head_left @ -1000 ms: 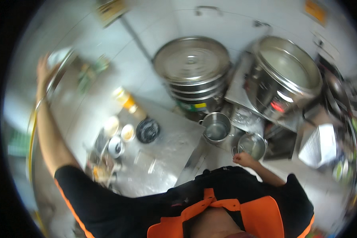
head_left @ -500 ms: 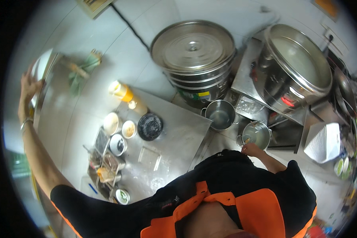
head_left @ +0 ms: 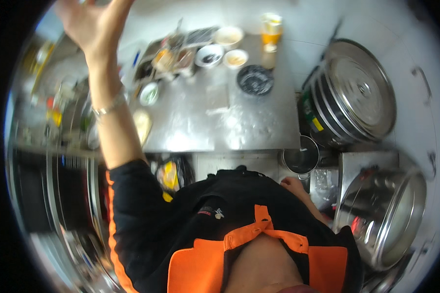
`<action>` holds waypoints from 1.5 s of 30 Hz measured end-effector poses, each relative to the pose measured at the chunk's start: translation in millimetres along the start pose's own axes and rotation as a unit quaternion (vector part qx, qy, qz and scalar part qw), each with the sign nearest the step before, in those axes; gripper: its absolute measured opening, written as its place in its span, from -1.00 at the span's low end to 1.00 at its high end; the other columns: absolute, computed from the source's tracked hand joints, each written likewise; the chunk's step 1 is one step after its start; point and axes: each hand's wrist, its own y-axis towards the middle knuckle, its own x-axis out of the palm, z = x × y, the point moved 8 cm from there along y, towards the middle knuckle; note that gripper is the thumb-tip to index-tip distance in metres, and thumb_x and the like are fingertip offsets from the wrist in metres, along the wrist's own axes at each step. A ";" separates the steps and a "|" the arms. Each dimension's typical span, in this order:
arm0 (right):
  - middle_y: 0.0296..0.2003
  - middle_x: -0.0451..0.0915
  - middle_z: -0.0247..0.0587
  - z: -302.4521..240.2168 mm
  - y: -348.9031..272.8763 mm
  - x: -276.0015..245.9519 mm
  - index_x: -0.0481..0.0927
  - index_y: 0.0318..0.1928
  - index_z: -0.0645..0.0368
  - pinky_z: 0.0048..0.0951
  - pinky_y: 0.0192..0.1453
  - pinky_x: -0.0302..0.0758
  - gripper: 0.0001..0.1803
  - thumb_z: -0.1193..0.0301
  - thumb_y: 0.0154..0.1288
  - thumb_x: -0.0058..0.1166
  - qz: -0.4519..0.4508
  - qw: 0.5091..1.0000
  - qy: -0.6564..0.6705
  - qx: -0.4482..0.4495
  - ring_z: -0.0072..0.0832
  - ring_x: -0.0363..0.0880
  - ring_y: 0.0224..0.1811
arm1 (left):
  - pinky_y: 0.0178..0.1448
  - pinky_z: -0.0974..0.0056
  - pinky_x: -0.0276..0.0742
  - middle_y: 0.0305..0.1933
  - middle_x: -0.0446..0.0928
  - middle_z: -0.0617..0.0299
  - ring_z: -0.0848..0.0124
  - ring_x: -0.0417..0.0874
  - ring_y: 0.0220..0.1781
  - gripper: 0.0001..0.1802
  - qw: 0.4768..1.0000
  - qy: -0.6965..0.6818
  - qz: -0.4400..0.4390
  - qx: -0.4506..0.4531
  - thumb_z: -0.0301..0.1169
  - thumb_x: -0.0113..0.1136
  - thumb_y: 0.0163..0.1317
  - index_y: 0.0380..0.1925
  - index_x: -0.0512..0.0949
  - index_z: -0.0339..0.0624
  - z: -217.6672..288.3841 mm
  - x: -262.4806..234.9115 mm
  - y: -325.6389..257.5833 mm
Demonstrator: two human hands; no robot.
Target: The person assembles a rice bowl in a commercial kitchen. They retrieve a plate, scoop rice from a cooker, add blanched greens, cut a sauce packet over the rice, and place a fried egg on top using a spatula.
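A person's bare left hand (head_left: 97, 24) is raised at the top edge, its fingers spread apart, their tips out of view. The bare right hand (head_left: 292, 185) is low, fingers curled; whether they grasp anything, I cannot tell. Near it, a small round silver metal pot (head_left: 300, 163) sits just beside the corner of a shiny steel tabletop (head_left: 190, 117), which carries a round black dish (head_left: 255, 79).

We see black and orange on the shirt (head_left: 151, 210), silver on the pot (head_left: 295, 157) and tabletop (head_left: 181, 122), white on the bowls (head_left: 202, 63), yellow-and-white on the bottle (head_left: 271, 34).
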 end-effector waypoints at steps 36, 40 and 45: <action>-0.12 0.58 0.07 -491.4 -588.1 713.0 0.46 -0.03 0.35 -0.20 -0.06 0.59 -0.58 0.44 0.07 0.12 -0.181 0.453 -0.439 -0.755 -0.17 0.66 -0.13 | 0.31 -0.03 0.36 0.26 0.35 0.02 0.07 0.39 0.28 -0.22 0.380 0.308 0.829 -0.273 -0.16 0.03 0.03 0.30 0.21 -0.20 972.2 -592.8 -512.2; -0.18 0.61 0.12 -528.7 -580.4 743.3 0.55 -0.19 0.28 -0.12 -0.03 0.55 -0.75 0.40 0.15 0.03 -0.226 0.522 -0.352 -0.743 0.00 0.63 -0.14 | 0.29 -0.03 0.38 0.25 0.36 0.05 0.07 0.39 0.28 -0.23 0.340 0.332 0.849 -0.232 -0.16 0.03 0.02 0.29 0.24 -0.19 986.5 -600.5 -523.4; -0.34 0.62 0.19 -556.1 -626.5 790.4 0.62 -0.28 0.28 -0.07 -0.06 0.48 -0.76 0.39 0.09 0.03 -0.369 0.601 -0.153 -0.692 0.10 0.59 -0.18 | 0.31 -0.05 0.37 0.28 0.34 0.04 0.06 0.38 0.29 -0.23 0.310 0.341 0.866 -0.194 -0.17 0.03 0.01 0.31 0.23 -0.14 981.8 -602.0 -528.4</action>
